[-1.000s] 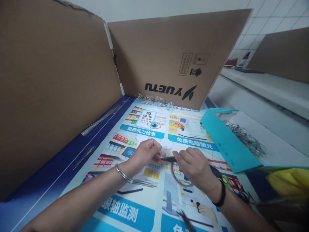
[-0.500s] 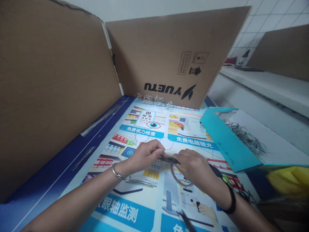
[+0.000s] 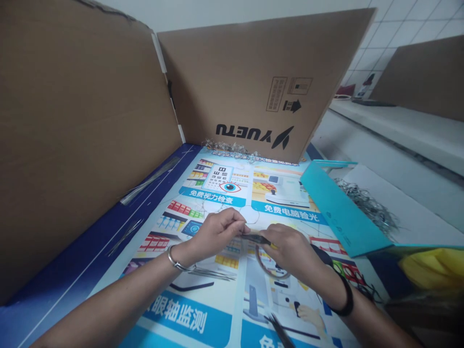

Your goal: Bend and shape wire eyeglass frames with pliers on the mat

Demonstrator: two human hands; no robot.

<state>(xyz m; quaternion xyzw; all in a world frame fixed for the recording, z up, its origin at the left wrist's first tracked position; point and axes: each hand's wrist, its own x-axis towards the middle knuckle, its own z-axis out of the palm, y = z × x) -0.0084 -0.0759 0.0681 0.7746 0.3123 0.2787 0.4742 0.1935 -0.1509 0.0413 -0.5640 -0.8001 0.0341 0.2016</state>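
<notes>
My left hand (image 3: 223, 231), with a silver bangle at its wrist, is pinched shut on a thin wire. A fine loop of the wire (image 3: 258, 216) arches just beyond the fingertips. My right hand (image 3: 290, 244) is closed around pliers (image 3: 256, 238) with dark jaws and a bit of yellow on the handle. The jaw tips meet the left fingertips, which hide the wire's end. Under the right hand lies a round ring (image 3: 261, 265), partly covered. Straight thin wires (image 3: 213, 274) lie by my left wrist. Dark pointed tweezers (image 3: 280, 331) rest at the front edge.
Cardboard panels (image 3: 253, 63) stand at the left and back. At right, a turquoise box (image 3: 344, 217) holds a tangle of wire (image 3: 369, 205). More wire bundles (image 3: 150, 181) lie along the left, and clear wiry pieces (image 3: 232, 147) at the back. A yellow bag (image 3: 431, 270) sits at right.
Almost nothing differs. Both hands and the pliers keep their grip at the same spot, with only a very slight shift of the right hand.
</notes>
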